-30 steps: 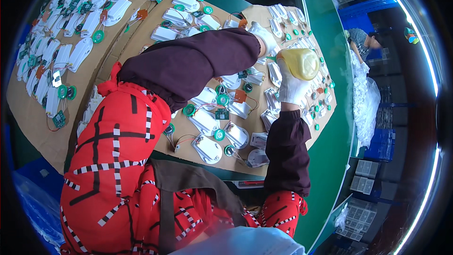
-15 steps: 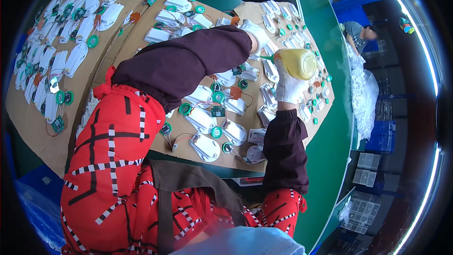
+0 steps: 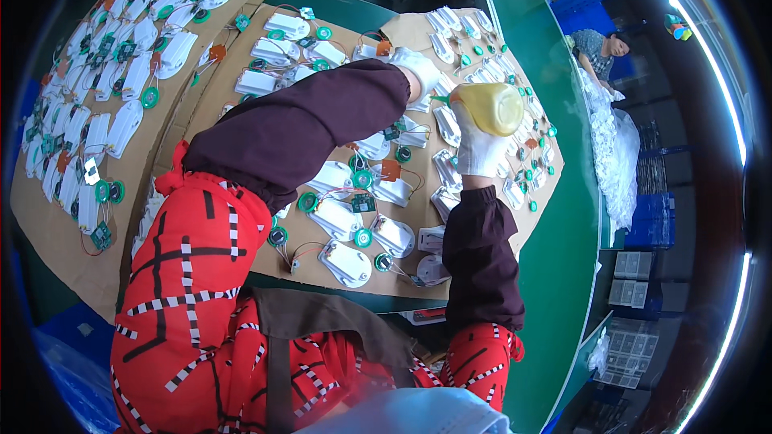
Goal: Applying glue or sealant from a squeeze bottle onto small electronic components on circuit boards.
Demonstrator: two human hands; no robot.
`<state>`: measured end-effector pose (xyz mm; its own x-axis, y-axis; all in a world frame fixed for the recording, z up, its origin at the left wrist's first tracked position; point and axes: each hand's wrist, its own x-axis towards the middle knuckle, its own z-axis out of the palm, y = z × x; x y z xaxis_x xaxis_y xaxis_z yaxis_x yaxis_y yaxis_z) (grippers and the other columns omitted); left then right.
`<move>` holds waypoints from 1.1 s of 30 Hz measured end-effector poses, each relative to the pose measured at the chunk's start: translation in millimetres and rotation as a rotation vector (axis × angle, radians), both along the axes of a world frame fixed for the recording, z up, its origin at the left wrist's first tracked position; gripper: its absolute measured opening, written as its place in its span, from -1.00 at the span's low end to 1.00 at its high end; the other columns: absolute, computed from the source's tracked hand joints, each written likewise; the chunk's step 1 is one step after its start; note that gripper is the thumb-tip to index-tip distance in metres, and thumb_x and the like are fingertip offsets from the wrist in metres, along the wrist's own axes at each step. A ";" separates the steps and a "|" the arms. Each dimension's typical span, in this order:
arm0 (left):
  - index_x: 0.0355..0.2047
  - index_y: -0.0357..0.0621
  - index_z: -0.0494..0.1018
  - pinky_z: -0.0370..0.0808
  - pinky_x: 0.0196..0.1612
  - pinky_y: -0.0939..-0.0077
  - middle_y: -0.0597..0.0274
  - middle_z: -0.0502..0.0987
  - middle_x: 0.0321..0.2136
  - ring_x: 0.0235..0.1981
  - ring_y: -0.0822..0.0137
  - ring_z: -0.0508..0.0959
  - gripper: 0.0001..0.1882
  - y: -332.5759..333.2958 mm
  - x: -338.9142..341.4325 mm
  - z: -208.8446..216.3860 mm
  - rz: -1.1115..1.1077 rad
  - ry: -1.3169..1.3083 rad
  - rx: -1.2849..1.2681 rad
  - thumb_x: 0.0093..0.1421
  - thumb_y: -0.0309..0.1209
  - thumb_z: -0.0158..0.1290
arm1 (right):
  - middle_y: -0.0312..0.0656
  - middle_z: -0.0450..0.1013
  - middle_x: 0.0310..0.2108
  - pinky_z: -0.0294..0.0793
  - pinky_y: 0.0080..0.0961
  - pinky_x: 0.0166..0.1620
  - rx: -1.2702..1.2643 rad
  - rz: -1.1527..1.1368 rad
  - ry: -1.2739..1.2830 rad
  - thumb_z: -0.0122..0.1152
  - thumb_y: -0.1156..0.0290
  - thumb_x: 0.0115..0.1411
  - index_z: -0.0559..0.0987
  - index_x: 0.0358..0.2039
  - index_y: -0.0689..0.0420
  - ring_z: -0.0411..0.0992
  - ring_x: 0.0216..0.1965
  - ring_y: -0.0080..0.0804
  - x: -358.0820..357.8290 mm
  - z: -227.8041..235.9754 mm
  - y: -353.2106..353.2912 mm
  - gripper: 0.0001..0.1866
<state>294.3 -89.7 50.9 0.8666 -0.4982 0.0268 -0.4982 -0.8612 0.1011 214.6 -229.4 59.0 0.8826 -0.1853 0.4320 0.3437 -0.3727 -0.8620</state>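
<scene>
In my white-gloved right hand [image 3: 481,149] is a yellowish squeeze bottle [image 3: 494,109], tipped on its side. Its thin green nozzle [image 3: 440,99] points left, toward my other hand. My left hand [image 3: 420,71], also in a white glove, reaches over the far middle of the cardboard [image 3: 269,269]. Its fingers curl down out of sight, so what they hold or touch is hidden. Around both hands lie rows of white plastic housings [image 3: 346,263] with wires, round green-rimmed speakers [image 3: 363,238] and small green circuit boards [image 3: 363,202].
A second cardboard sheet [image 3: 60,253] on the left carries many similar wired housings. Green table surface [image 3: 555,273] runs along the right. Beyond it a person [image 3: 599,52] stands by a heap of clear plastic bags [image 3: 615,161]. Blue crates [image 3: 650,221] are at the far right.
The whole view has shifted slightly, so the parts sit a little lower and further left. Both hands keep nearly the same places over the parts. The person across has lifted their head.
</scene>
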 end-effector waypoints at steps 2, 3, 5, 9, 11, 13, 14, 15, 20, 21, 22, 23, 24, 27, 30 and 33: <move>-0.18 -0.01 0.46 0.37 -0.19 0.27 0.17 0.49 -0.21 -0.17 0.21 0.48 -0.68 -2.5 -0.7 5.7 0.032 0.094 0.055 -0.01 -0.35 0.05 | -0.20 0.41 -0.25 0.37 -0.59 -0.14 0.011 0.008 0.010 0.36 0.45 -0.20 0.36 -0.17 0.22 0.40 -0.24 -0.49 1.2 -2.2 3.6 -0.47; -0.18 -0.01 0.46 0.37 -0.19 0.27 0.17 0.49 -0.21 -0.17 0.21 0.48 -0.68 -1.8 -1.6 6.8 0.027 0.091 0.057 -0.01 -0.35 0.05 | -0.20 0.41 -0.25 0.36 -0.59 -0.14 0.022 0.020 0.023 0.37 0.45 -0.20 0.35 -0.16 0.22 0.39 -0.24 -0.50 1.8 -2.4 4.8 -0.46; -0.19 -0.01 0.46 0.37 -0.18 0.26 0.17 0.49 -0.21 -0.17 0.21 0.48 -0.69 0.8 -3.5 6.9 0.021 0.081 0.050 0.00 -0.34 0.04 | -0.20 0.40 -0.23 0.37 -0.59 -0.14 0.021 0.029 0.065 0.38 0.45 -0.21 0.33 -0.14 0.22 0.39 -0.23 -0.50 3.0 -2.0 4.4 -0.42; -0.35 -0.18 0.51 0.44 -0.24 0.37 0.03 0.52 -0.36 -0.27 0.15 0.52 -0.75 1.3 -6.4 7.6 0.013 0.009 -0.024 -0.09 -0.40 0.06 | -0.22 0.48 -0.35 0.39 -0.61 -0.25 -0.011 -0.013 -0.052 0.43 0.28 -0.25 0.45 -0.27 0.23 0.44 -0.36 -0.55 6.2 -6.0 3.2 -0.48; -0.36 -0.18 0.51 0.44 -0.24 0.37 0.03 0.52 -0.36 -0.27 0.15 0.52 -0.76 1.2 -7.8 11.1 0.008 0.015 -0.011 -0.09 -0.40 0.06 | -0.22 0.47 -0.34 0.39 -0.61 -0.26 0.014 0.005 -0.047 0.43 0.30 -0.24 0.43 -0.25 0.22 0.43 -0.35 -0.54 5.5 -6.6 1.3 -0.47; -0.37 -0.18 0.51 0.44 -0.24 0.37 0.03 0.52 -0.37 -0.28 0.15 0.52 -0.77 1.4 -7.8 9.6 0.004 0.023 0.002 -0.08 -0.40 0.06 | -0.23 0.46 -0.33 0.39 -0.61 -0.26 0.074 0.043 -0.058 0.42 0.31 -0.24 0.42 -0.24 0.22 0.43 -0.34 -0.54 2.4 -5.0 2.2 -0.47; -0.37 -0.18 0.51 0.44 -0.24 0.37 0.02 0.52 -0.37 -0.28 0.14 0.52 -0.77 2.1 -6.6 7.4 0.005 0.007 -0.007 -0.08 -0.40 0.06 | -0.23 0.45 -0.33 0.39 -0.61 -0.26 0.132 0.084 -0.070 0.42 0.33 -0.23 0.40 -0.23 0.21 0.42 -0.33 -0.54 0.1 -3.0 2.7 -0.47; -0.37 -0.18 0.51 0.44 -0.24 0.36 0.02 0.52 -0.37 -0.28 0.14 0.52 -0.77 2.9 -5.8 5.9 0.007 -0.009 -0.015 -0.08 -0.40 0.06 | -0.23 0.45 -0.33 0.39 -0.61 -0.26 0.132 0.082 -0.068 0.42 0.33 -0.23 0.40 -0.23 0.21 0.42 -0.33 -0.54 -2.2 -1.7 1.9 -0.47; -0.38 -0.18 0.51 0.44 -0.24 0.37 0.03 0.52 -0.38 -0.28 0.14 0.52 -0.76 1.6 -5.6 8.8 0.010 0.020 0.008 -0.09 -0.37 0.07 | -0.23 0.41 -0.28 0.37 -0.61 -0.18 0.104 0.103 0.049 0.32 0.46 -0.18 0.39 -0.21 0.21 0.39 -0.28 -0.53 -12.0 6.8 -4.1 -0.54; -0.38 -0.18 0.51 0.44 -0.23 0.37 0.03 0.52 -0.38 -0.28 0.14 0.52 -0.75 2.0 -6.2 9.4 0.012 0.024 0.015 -0.09 -0.35 0.08 | -0.23 0.41 -0.28 0.37 -0.61 -0.18 0.106 0.099 0.048 0.32 0.46 -0.18 0.39 -0.21 0.21 0.39 -0.28 -0.53 -12.6 7.5 -4.2 -0.54; -0.38 -0.18 0.51 0.44 -0.23 0.37 0.03 0.52 -0.38 -0.28 0.14 0.52 -0.75 2.1 -5.7 9.6 0.009 0.022 0.018 -0.09 -0.35 0.08 | -0.23 0.42 -0.29 0.38 -0.61 -0.19 0.106 0.095 0.051 0.32 0.46 -0.18 0.40 -0.22 0.21 0.40 -0.28 -0.52 -12.7 8.1 -3.9 -0.55; -0.38 -0.18 0.51 0.44 -0.23 0.37 0.02 0.52 -0.38 -0.29 0.13 0.52 -0.75 1.4 -4.9 8.9 0.013 0.027 0.013 -0.09 -0.34 0.08 | -0.23 0.43 -0.30 0.38 -0.61 -0.19 0.105 0.090 0.053 0.32 0.46 -0.18 0.41 -0.23 0.21 0.40 -0.28 -0.52 -12.7 8.1 -4.4 -0.57; -0.38 -0.18 0.51 0.44 -0.23 0.37 0.01 0.52 -0.38 -0.29 0.12 0.52 -0.74 0.9 -4.6 8.9 0.018 0.032 0.008 -0.10 -0.32 0.09 | -0.23 0.43 -0.30 0.38 -0.61 -0.19 0.107 0.086 0.051 0.32 0.46 -0.18 0.41 -0.23 0.21 0.40 -0.28 -0.52 -11.0 6.5 -5.7 -0.57; -0.38 -0.18 0.51 0.44 -0.22 0.36 0.00 0.52 -0.38 -0.28 0.12 0.52 -0.73 2.3 -7.3 9.6 0.027 0.028 -0.029 -0.09 -0.31 0.09 | -0.23 0.44 -0.31 0.39 -0.61 -0.20 0.117 0.061 0.023 0.32 0.46 -0.18 0.41 -0.24 0.22 0.41 -0.29 -0.51 -5.5 -0.5 -7.7 -0.57; -0.36 -0.18 0.51 0.44 -0.22 0.36 0.00 0.52 -0.38 -0.29 0.11 0.52 -0.72 2.3 -6.6 9.5 0.027 0.033 0.017 -0.08 -0.30 0.09 | -0.22 0.44 -0.31 0.40 -0.61 -0.21 0.061 0.019 0.028 0.33 0.46 -0.18 0.41 -0.23 0.22 0.42 -0.30 -0.51 -3.4 -4.1 -9.1 -0.56; -0.36 -0.17 0.51 0.42 -0.19 0.34 0.01 0.51 -0.33 -0.23 0.14 0.49 -0.71 1.1 -8.3 12.9 0.014 0.069 0.053 -0.07 -0.27 0.08 | -0.21 0.44 -0.32 0.41 -0.60 -0.21 0.097 0.003 0.005 0.32 0.46 -0.18 0.41 -0.23 0.23 0.42 -0.31 -0.51 1.2 -5.0 -14.5 -0.56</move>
<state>286.0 -88.6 63.8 0.8722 -0.4856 -0.0590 -0.4799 -0.8728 0.0887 215.8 -243.9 54.0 0.8854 -0.2236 0.4075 0.3399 -0.2867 -0.8957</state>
